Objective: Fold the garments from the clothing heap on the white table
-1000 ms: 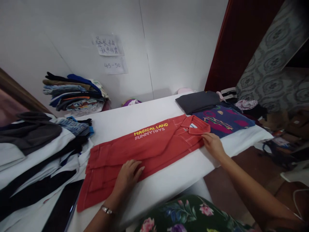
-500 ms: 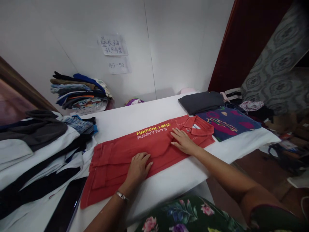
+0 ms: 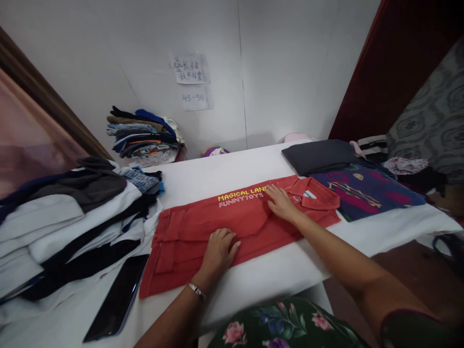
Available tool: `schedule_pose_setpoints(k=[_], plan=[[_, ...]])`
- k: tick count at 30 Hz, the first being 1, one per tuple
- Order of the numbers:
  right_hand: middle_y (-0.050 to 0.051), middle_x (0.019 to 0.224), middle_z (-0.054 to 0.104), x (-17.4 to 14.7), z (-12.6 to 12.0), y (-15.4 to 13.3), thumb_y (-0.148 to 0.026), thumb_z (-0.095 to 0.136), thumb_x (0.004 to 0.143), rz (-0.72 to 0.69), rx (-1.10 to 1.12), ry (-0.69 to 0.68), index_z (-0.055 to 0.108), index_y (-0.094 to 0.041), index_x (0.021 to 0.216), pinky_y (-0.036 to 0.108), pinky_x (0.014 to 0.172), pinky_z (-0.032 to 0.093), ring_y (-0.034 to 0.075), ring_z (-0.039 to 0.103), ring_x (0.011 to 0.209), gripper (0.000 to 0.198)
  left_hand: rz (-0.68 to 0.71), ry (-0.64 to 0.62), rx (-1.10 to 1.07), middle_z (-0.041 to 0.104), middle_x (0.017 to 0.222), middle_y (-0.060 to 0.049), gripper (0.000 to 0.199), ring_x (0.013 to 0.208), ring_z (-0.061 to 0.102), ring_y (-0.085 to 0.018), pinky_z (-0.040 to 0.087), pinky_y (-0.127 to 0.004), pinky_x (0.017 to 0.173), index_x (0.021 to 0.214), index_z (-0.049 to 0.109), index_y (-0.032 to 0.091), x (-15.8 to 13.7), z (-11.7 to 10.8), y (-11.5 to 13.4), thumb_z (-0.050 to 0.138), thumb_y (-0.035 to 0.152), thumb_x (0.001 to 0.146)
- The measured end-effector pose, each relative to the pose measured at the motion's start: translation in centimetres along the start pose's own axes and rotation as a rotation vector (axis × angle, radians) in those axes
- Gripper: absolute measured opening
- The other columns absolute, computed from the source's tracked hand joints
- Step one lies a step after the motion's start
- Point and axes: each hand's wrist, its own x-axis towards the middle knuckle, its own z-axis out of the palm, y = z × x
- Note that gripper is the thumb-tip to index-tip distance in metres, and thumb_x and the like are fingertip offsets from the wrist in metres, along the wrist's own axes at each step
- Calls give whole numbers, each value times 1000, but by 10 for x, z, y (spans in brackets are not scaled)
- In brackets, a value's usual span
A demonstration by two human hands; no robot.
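Note:
A red collared jacket with yellow and white lettering lies flat before me, its sides folded inward. The collar points right and the hem left. My left hand rests on the jacket's lower front, fingers loosely bent and pressing on the cloth. Higher up, close to the lettering and collar, my right hand lies with its fingers spread on the fabric. Neither hand grips the cloth. Beyond the collar a purple patterned garment lies folded, touching a dark grey folded garment behind it.
A black phone lies left of the jacket on the white table. Loose clothes heap at the left, with a folded stack behind. More clothes sit at the far right. Handwritten papers hang on the wall.
The view has turned left, so everything sits further right in the picture. My right hand has slid slightly up the jacket, now covering the end of the yellow lettering. My left hand stays in place.

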Motion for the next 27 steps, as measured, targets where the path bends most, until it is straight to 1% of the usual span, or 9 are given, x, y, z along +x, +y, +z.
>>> schedule_pose_setpoints(k=[3,5,7,11,14,17,21,25,27], plan=[[17,156,29,27,-2,5,-37,39,95,136,-85,-11,39,-13,146,53,115,18,30,20,146,56,-12,-9,-45,66,96,-8,25,90,58,-22,46,-39,81,97,69,20,3,-5,2,51,36,92],[19,155,29,37,3,13,-44,40,96,216,-127,-78,39,-10,145,53,115,20,32,22,145,60,-27,5,-90,66,94,-8,27,88,58,-20,47,-37,81,93,68,20,8,-13,-2,48,37,94],[19,155,30,40,10,23,-46,39,96,248,-152,-144,39,-10,144,52,114,21,32,23,145,60,-59,54,-92,67,97,-7,28,92,59,-20,47,-36,84,93,68,20,16,-25,-13,46,37,94],[18,156,29,38,24,38,-47,35,97,235,-184,-149,41,-13,144,52,114,22,31,24,144,59,-222,119,108,68,106,-10,29,101,59,-24,45,-38,91,97,68,18,34,-53,-61,45,34,93],[17,154,33,38,31,43,-48,36,96,222,-189,-108,43,-15,143,53,113,24,31,26,143,58,-439,58,331,65,117,-14,32,111,56,-28,42,-43,95,107,67,16,41,-69,-104,43,30,91],[16,153,35,38,36,48,-49,37,95,214,-182,-73,46,-17,141,55,112,25,31,28,143,57,-600,-53,391,61,126,-16,36,119,51,-31,38,-48,98,113,65,16,40,-77,-134,40,34,92],[16,153,35,38,41,55,-49,37,95,205,-181,-45,49,-17,139,56,111,26,31,28,143,56,-608,-142,330,57,135,-13,41,128,44,-30,31,-52,105,119,62,20,40,-79,-154,35,41,95],[15,153,35,37,41,55,-48,35,96,209,-195,-41,48,-16,140,54,112,26,30,28,143,56,-623,-142,344,57,133,-16,45,128,45,-32,29,-54,104,126,58,19,45,-81,-162,37,42,95],[15,154,34,36,40,54,-49,34,96,217,-196,-50,48,-15,141,53,113,25,30,27,144,57,-610,-136,385,59,127,-18,43,124,48,-33,31,-52,103,122,62,16,48,-83,-164,41,41,93]])
